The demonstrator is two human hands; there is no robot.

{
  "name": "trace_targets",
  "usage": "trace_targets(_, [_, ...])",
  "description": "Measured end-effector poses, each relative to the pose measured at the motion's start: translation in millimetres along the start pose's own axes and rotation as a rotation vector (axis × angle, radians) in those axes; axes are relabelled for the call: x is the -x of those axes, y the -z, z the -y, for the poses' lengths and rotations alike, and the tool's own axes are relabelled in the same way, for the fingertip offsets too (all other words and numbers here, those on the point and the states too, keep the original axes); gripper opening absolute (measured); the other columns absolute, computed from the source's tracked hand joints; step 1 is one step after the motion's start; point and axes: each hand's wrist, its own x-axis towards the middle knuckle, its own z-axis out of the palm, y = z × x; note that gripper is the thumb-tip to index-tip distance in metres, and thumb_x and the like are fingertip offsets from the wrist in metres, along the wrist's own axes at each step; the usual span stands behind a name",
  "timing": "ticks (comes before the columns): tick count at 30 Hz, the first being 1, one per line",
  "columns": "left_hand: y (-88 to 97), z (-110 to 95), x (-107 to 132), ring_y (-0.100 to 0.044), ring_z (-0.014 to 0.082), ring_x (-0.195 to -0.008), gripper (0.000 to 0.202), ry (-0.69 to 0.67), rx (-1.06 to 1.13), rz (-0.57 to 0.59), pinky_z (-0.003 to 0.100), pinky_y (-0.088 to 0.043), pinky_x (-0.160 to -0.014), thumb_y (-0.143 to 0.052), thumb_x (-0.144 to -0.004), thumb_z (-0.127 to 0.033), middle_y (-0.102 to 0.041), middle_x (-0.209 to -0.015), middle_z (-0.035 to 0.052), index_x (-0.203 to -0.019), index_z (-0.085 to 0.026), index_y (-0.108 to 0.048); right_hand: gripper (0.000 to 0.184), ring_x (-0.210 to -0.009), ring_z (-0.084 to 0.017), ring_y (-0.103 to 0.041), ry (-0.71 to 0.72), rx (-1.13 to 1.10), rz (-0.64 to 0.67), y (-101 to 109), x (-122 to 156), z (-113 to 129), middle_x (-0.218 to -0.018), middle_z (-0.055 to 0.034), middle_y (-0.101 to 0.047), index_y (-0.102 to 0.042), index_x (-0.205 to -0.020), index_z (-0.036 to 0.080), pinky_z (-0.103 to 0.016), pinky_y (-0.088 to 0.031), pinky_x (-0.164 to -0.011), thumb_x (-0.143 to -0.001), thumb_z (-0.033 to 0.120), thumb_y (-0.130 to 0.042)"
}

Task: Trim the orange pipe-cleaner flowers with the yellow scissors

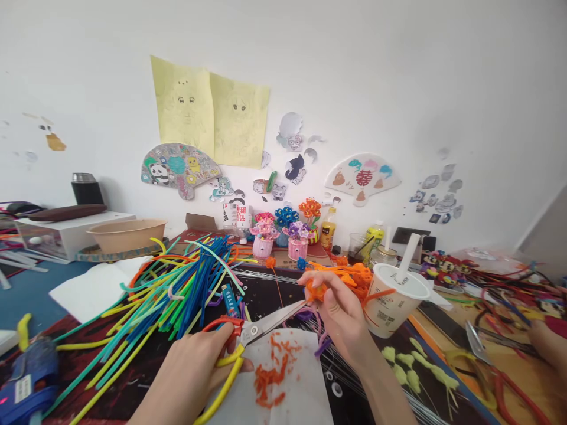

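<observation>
My left hand is closed around the red and yellow handles of a pair of scissors. The blades point up and to the right, their tips at a small orange fuzzy flower. That flower is pinched between the fingers of my right hand. Beneath both hands lies a white sheet of paper, scattered with orange fuzz clippings. Another orange fuzzy piece on a thin stem stands just behind.
Coloured pipe cleaners are heaped at left, near a blue glue gun. A lidded cup with a straw stands at right. Finished flower pots line the back. Second scissors and another person's hand are far right.
</observation>
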Motion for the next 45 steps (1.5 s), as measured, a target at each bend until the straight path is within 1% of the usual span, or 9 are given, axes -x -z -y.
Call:
trace_targets(8, [2.6,-2,0,-0.069,0.0274,-0.079,0.023,-0.002,0.007,-0.011,0.026,-0.035,-0.059,-0.050,-0.086,-0.044,-0.072,-0.080,0.0063,-0.080,-0.023,-0.058,0.021,-0.078,-0.019,-0.046,-0.015,0.021,-0.018,-1,1,3,-0.110,-0.0095,-0.057,-0.058,-0.093,0.022,-0.032,-0.038,-0.069,-0.093,0.042,-0.050])
trace_targets(11, [0.3,-1,1,-0.068,0.0267,-0.079,0.021,-0.007,0.054,-0.035,0.026,-0.035,-0.059,-0.052,-0.084,-0.044,-0.071,-0.081,0.0043,-0.079,-0.024,-0.055,0.021,-0.082,-0.020,-0.048,-0.019,0.020,-0.031,-1,1,4,-0.110,-0.0095,-0.057,-0.059,-0.093,0.022,-0.031,-0.039,-0.069,-0.093,0.042,-0.051])
trace_targets(15, [-1.3,0,1,-0.067,0.0228,-0.082,0.010,0.021,0.155,-0.100,0.024,-0.038,-0.062,-0.052,-0.080,-0.035,-0.070,-0.086,-0.0007,-0.083,-0.026,-0.050,0.017,-0.082,-0.018,-0.047,0.000,-0.002,-0.054,-1,0,6,-0.107,-0.0070,-0.058,-0.061,-0.091,0.023,-0.030,-0.039,-0.071,-0.094,0.036,-0.051])
trace_targets(18, [-0.1,0,1,-0.067,0.0233,-0.082,0.010,0.052,0.146,-0.116,0.025,-0.038,-0.063,-0.048,-0.080,-0.032,-0.069,-0.088,0.0002,-0.088,-0.026,-0.048,0.018,-0.079,-0.017,-0.046,0.034,-0.021,-0.050,-1,0,7,-0.104,-0.0059,-0.058,-0.062,-0.091,0.024,-0.031,-0.038,-0.076,-0.095,0.033,-0.048])
trace_targets(22, [0.4,-1,2,-0.067,0.0256,-0.084,0.013,0.037,0.115,-0.093,0.027,-0.037,-0.062,-0.050,-0.081,-0.035,-0.070,-0.090,0.0013,-0.090,-0.025,-0.050,0.018,-0.078,-0.018,-0.045,0.066,-0.018,-0.031,-1,0,8,-0.105,-0.0064,-0.058,-0.063,-0.092,0.024,-0.033,-0.039,-0.077,-0.095,0.033,-0.047])
trace_targets(25, [-1.6,-2,1,-0.067,0.0260,-0.086,0.016,-0.001,0.109,-0.093,0.027,-0.038,-0.064,-0.054,-0.080,-0.035,-0.071,-0.089,0.0007,-0.093,-0.026,-0.053,0.018,-0.081,-0.019,-0.047,0.079,-0.009,-0.047,-2,0,9,-0.104,-0.0068,-0.057,-0.063,-0.091,0.025,-0.036,-0.039,-0.083,-0.094,0.034,-0.049])
trace_targets(30, [-4.6,-2,3,-0.068,0.0253,-0.082,0.014,-0.034,0.102,-0.076,0.027,-0.037,-0.062,-0.053,-0.082,-0.038,-0.071,-0.083,0.0005,-0.089,-0.025,-0.054,0.016,-0.104,-0.027,-0.049,0.095,0.008,-0.037,-4,0,10,-0.098,-0.0083,-0.058,-0.062,-0.087,0.025,-0.045,-0.035,-0.096,-0.092,0.035,-0.052])
trace_targets(32, [-5.0,-2,3,-0.068,0.0256,-0.082,0.015,-0.051,0.108,-0.069,0.027,-0.037,-0.062,-0.052,-0.084,-0.039,-0.071,-0.084,0.0008,-0.089,-0.025,-0.055,0.016,-0.107,-0.028,-0.048,0.103,0.012,-0.029,-4,0,9,-0.099,-0.0087,-0.058,-0.062,-0.087,0.025,-0.046,-0.034,-0.097,-0.093,0.035,-0.051])
trace_targets(45, [0.0,-7,1,-0.068,0.0278,-0.078,0.022,-0.052,0.028,-0.004,0.028,-0.036,-0.060,-0.048,-0.088,-0.043,-0.072,-0.081,0.0062,-0.082,-0.023,-0.055,0.017,-0.107,-0.025,-0.048,0.137,-0.012,-0.021,-7,1,10,-0.103,-0.0069,-0.056,-0.063,-0.088,0.027,-0.041,-0.033,-0.095,-0.095,0.029,-0.047])
